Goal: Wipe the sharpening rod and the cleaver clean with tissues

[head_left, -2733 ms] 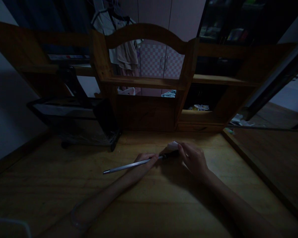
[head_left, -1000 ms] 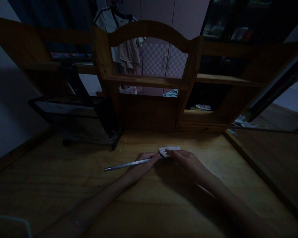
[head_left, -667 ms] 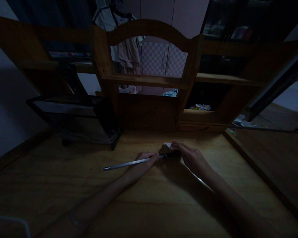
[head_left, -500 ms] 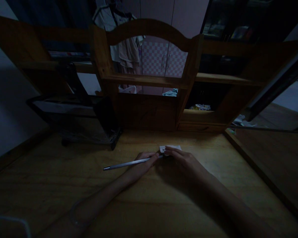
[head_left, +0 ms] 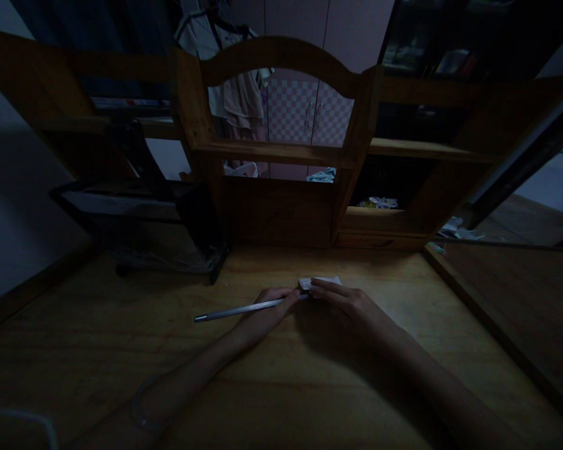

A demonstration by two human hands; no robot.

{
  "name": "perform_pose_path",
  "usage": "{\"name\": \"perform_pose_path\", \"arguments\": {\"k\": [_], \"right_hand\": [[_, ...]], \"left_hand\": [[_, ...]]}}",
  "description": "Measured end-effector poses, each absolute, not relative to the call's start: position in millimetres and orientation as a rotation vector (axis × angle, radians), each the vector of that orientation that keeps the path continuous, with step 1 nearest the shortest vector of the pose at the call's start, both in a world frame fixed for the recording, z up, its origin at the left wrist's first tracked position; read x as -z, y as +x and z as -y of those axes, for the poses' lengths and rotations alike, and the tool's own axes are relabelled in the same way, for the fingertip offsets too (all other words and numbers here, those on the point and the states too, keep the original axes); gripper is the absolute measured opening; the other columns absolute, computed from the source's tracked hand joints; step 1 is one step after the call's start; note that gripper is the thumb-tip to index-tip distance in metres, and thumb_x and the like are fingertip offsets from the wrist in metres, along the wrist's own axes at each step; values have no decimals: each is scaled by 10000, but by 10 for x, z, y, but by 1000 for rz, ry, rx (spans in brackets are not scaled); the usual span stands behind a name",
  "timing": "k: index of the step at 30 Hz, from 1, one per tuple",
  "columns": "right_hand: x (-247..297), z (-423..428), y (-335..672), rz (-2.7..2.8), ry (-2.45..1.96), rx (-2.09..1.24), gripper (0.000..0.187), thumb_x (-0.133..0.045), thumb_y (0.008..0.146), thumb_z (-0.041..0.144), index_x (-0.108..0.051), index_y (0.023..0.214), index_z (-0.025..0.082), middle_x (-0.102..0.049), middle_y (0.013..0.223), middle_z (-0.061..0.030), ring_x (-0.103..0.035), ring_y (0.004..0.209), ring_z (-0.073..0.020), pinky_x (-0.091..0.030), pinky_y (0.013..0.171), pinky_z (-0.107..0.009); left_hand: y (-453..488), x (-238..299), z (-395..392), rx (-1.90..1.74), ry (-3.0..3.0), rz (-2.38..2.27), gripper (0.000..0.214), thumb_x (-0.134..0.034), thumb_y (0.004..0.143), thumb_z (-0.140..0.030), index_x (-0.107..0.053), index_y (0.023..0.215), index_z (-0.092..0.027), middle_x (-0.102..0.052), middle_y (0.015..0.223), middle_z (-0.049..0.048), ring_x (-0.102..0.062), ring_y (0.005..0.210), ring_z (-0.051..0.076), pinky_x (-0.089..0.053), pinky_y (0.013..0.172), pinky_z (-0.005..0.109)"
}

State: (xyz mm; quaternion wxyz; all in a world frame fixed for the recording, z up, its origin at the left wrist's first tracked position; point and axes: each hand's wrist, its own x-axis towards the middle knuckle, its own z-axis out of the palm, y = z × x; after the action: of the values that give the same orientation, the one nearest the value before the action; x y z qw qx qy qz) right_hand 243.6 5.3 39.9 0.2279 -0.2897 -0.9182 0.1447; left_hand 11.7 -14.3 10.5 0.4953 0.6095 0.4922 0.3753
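Silver rod (head_left: 229, 312) gripped in the left hand (head_left: 282, 307); right hand (head_left: 354, 305), fingers closed on white tissue (head_left: 304, 284) (what's beneath, too dim to tell): best press evenly, rod steady.

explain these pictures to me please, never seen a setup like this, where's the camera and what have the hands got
There is no machine here, just a person's two bare hands. Every picture comes from one camera worn on that person's head, looking forward and down; the room is dim.

The left hand grips a slim silver rod, which points out to the left. The right hand lies over a white piece of paper or cloth, at the rod's other end, which is mostly hidden.

Beneath them is a wooden tabletop. A black-framed object stands on its left side, and a wooden shelf unit along the back.
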Motion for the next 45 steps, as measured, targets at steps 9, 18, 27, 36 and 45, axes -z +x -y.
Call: {"name": "perform_pose_path", "arguments": {"k": [9,18,27,36,45], "right_hand": [[-402,-39,2423,2517,-761,-391,504,-469,906,43,-528,1355,264,-515,1426,-66,-572,1226,-214,-502,1012,-388],[-416,-41,2439,2500,-748,-377,461,-488,897,52,-582,1294,265,-564,1379,-70,-624,1156,-210,-531,966,-375],[-371,-128,2503,2390,-880,-273,364,-480,907,95,-657,1188,243,-624,1304,-87,-681,1051,-229,-572,893,-384],[-362,-53,2430,2271,-807,-347,414,-449,924,86,-601,1266,263,-590,1348,-55,-629,1143,-194,-537,961,-362],[-312,-36,2406,2505,-788,-339,513,-463,907,70,-506,1366,295,-545,1401,-52,-631,1140,-215,-533,949,-403]], "left_hand": [[133,-111,156,-940,1470,-1226,418,-500,879,-506,-677,789,-139,-582,703,15,-486,665,138,-361,591,231],[125,-143,162,-919,1554,-1248,423,-478,889,-493,-679,773,-139,-595,715,12,-507,682,146,-365,600,231],[116,-156,150,-875,1604,-1273,432,-439,915,-469,-586,662,-150,-476,615,-27,-425,605,117,-291,554,227],[104,-110,158,-914,1638,-1281,410,-464,913,-465,-685,786,-143,-618,732,9,-530,699,149,-368,619,235],[104,-72,124,-922,1645,-1216,419,-462,920,-454,-729,882,-133,-687,832,39,-582,782,179,-424,700,255]]}}
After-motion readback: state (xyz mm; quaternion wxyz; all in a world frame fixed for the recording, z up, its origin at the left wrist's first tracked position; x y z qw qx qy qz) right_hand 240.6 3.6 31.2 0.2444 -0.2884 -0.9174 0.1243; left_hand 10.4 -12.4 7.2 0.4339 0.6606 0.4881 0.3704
